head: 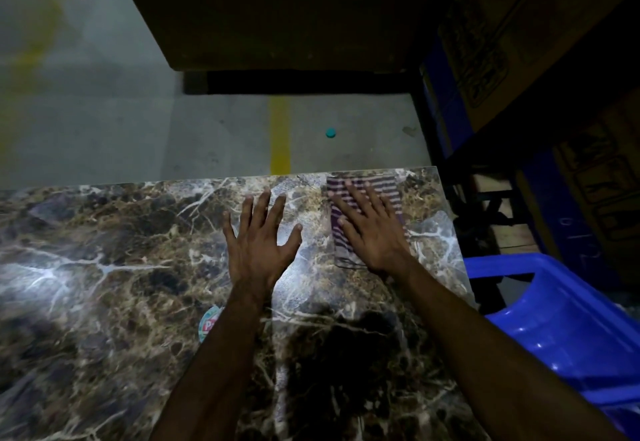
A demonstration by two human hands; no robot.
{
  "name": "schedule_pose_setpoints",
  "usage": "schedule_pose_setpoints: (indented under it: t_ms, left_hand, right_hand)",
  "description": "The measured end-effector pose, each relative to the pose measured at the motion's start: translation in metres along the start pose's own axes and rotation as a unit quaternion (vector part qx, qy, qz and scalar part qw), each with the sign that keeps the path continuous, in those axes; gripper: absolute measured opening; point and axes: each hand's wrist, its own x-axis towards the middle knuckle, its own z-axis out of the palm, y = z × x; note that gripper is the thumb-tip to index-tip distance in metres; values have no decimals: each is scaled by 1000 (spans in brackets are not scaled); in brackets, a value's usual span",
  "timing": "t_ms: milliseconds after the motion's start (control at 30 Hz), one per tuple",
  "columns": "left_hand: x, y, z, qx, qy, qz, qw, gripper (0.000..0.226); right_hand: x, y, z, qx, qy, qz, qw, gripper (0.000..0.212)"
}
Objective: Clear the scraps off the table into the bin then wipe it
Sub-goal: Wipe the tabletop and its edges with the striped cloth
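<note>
Wiping under way: right hand (372, 233), fingers spread, presses a striped cloth (363, 186) onto the marble surface (104, 267); next likely a sweep toward the spread-fingered left hand (258, 243).

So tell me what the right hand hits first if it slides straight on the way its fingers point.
Nothing on the table, it seems. The right hand lies flat on the striped cloth, fingers aimed at the table's far edge; beyond the cloth's end comes only that edge, then bare floor.

**Colours and patterns at my table**

Table (104, 267): brown-and-grey marble with white veins. Cloth (363, 188) under my right hand (372, 233): purple with white stripes. Chair (561, 319): bright blue. Floor (121, 111): grey, with a yellow line (280, 136) and a teal cap (330, 133).
</note>
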Motion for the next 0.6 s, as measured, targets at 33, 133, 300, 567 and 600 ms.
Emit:
schedule_pose_setpoints:
  t_ms: [33, 133, 300, 567, 600]
  left_hand:
    - [1, 0, 0, 7, 1, 1, 1000, 69]
    - [5, 2, 2, 35, 5, 27, 999, 64]
    - [9, 1, 9, 37, 11, 87, 995, 60]
    - [14, -3, 12, 0, 3, 97, 995, 66]
    - [14, -3, 12, 1, 7, 96, 995, 66]
  right_hand:
    - [-3, 6, -2, 3, 2, 7, 1000, 54]
    - [2, 10, -4, 13, 2, 46, 999, 53]
    - [28, -16, -1, 21, 0, 98, 995, 55]
    - [74, -78, 10, 45, 5, 42, 998, 52]
    - [78, -80, 11, 43, 6, 46, 998, 52]
